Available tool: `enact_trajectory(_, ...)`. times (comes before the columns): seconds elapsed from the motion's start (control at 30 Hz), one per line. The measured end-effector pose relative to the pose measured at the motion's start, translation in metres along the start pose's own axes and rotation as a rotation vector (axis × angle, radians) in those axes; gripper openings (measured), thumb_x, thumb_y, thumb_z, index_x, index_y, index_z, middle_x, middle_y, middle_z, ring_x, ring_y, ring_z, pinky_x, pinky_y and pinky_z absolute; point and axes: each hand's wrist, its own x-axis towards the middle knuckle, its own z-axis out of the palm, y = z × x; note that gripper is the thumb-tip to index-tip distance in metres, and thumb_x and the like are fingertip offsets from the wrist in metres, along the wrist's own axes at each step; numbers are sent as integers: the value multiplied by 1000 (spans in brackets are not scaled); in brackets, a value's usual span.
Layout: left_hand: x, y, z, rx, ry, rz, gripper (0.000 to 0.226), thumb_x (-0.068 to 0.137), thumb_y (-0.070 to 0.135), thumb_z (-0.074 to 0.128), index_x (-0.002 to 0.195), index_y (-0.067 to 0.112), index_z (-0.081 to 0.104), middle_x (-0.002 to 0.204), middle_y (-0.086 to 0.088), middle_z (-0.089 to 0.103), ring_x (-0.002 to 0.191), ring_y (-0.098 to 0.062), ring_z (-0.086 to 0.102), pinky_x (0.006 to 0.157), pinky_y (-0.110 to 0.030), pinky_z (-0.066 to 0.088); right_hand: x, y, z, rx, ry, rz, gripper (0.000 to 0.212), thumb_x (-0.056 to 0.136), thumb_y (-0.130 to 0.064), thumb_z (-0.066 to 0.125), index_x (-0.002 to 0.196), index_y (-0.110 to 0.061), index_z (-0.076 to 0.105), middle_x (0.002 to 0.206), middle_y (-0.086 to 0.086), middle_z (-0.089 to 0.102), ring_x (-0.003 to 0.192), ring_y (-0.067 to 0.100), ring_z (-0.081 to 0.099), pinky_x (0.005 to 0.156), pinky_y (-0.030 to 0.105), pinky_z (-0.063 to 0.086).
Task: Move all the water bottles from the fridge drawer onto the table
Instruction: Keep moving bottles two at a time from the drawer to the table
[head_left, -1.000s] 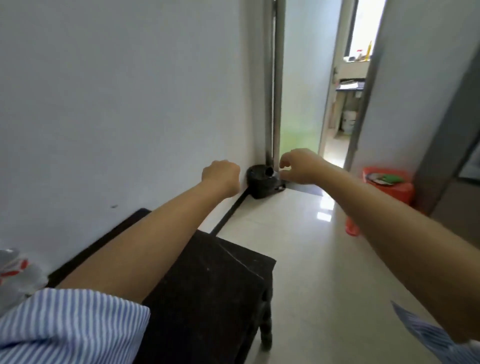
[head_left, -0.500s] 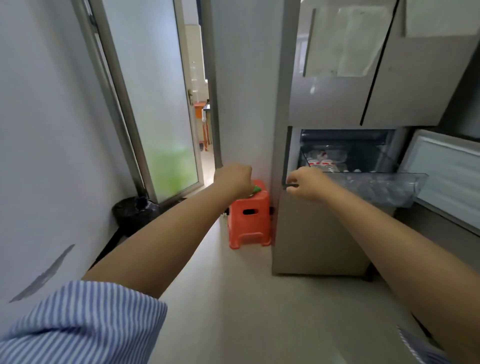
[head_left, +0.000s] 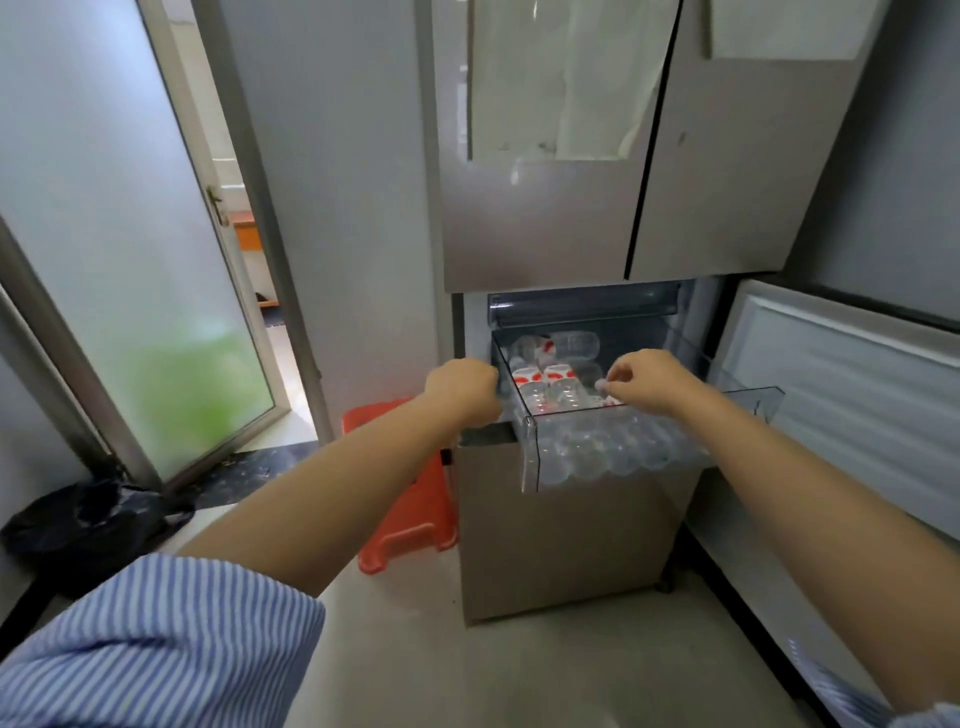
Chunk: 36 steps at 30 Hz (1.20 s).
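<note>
The clear fridge drawer (head_left: 532, 457) is pulled out below the two upper fridge doors (head_left: 597, 156). Several clear water bottles (head_left: 555, 378) with red and white labels lie inside, and more show through the front wall. My right hand (head_left: 652, 382) reaches over the drawer, thumb and forefinger pinched on the white cap of a water bottle (head_left: 601, 385) near the front. My left hand (head_left: 462, 387) is a loose fist beside the drawer's left corner, holding nothing. The table is out of view.
The lower fridge door (head_left: 841, 400) stands open on the right. An orange plastic stool (head_left: 410, 514) sits against the fridge's left side. A black bag (head_left: 83, 525) lies on the floor at the left, by a frosted glass door (head_left: 130, 260).
The view has swung from the dark table and wall round to the fridge. Both hands have come up to the open drawer, and my right hand now pinches a bottle cap.
</note>
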Motion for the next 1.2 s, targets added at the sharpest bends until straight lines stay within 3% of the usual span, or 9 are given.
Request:
enact_trajectory(0.17, 91, 6, 31, -85, -92, 18, 27, 90, 19, 46, 108, 4, 59, 113, -15, 62, 103, -31, 59, 87, -39, 49, 72, 40, 20, 57, -59, 90, 22, 88, -18, 52, 101, -5, 66, 108, 14, 66, 90, 23, 57, 75, 30, 41)
enact_trajectory(0.33, 168, 15, 73, -169, -175, -10, 31, 92, 23, 44, 110, 0, 56, 118, -19, 60, 108, -32, 56, 85, -37, 47, 153, 72, 44, 78, -139, 101, 25, 88, -19, 50, 100, -6, 67, 109, 14, 67, 101, 28, 60, 82, 28, 43)
enact_trajectory(0.47, 216, 21, 108, -206, -191, -92, 36, 96, 27, 37, 113, 0, 55, 118, -19, 60, 108, -32, 57, 90, -39, 47, 230, 84, 72, 186, -253, 56, 25, 92, -16, 42, 89, -5, 63, 92, 14, 60, 83, 24, 56, 62, 25, 39)
enact_trajectory(0.57, 246, 24, 125, -199, -194, -169, 37, 96, 27, 36, 116, -1, 51, 122, -20, 56, 113, -34, 51, 93, -41, 43, 280, 90, 98, 297, -327, 68, 24, 96, -22, 38, 90, -11, 58, 88, 9, 59, 71, 16, 52, 58, 25, 41)
enact_trajectory(0.73, 274, 22, 148, -196, -215, -241, 40, 95, 29, 36, 124, 3, 47, 131, -14, 51, 124, -29, 42, 101, -37, 40, 333, 93, 144, 483, -465, 179, 15, 91, -33, 49, 85, -19, 53, 70, -1, 54, 57, 10, 50, 54, 22, 43)
enact_trajectory(0.87, 276, 22, 159, -76, -145, -239, 41, 93, 34, 38, 125, 11, 48, 130, -6, 52, 121, -25, 38, 96, -36, 37, 348, 95, 170, 528, -406, 283, 35, 78, -50, 59, 91, -18, 53, 74, 3, 60, 59, 14, 57, 52, 24, 45)
enact_trajectory(1.1, 310, 28, 150, 9, -182, -252, 38, 91, 38, 44, 113, 9, 55, 119, -12, 56, 118, -28, 42, 93, -38, 41, 346, 116, 170, 698, -359, 416, 33, 75, -38, 65, 99, -18, 56, 89, 6, 66, 77, 20, 66, 73, 36, 56)
enact_trajectory(1.2, 334, 38, 155, -10, -239, -305, 37, 93, 37, 42, 111, 8, 56, 113, -12, 61, 106, -26, 55, 89, -34, 44, 342, 131, 150, 792, -279, 483, 23, 75, -33, 66, 89, -17, 59, 79, 4, 64, 68, 17, 62, 56, 24, 45)
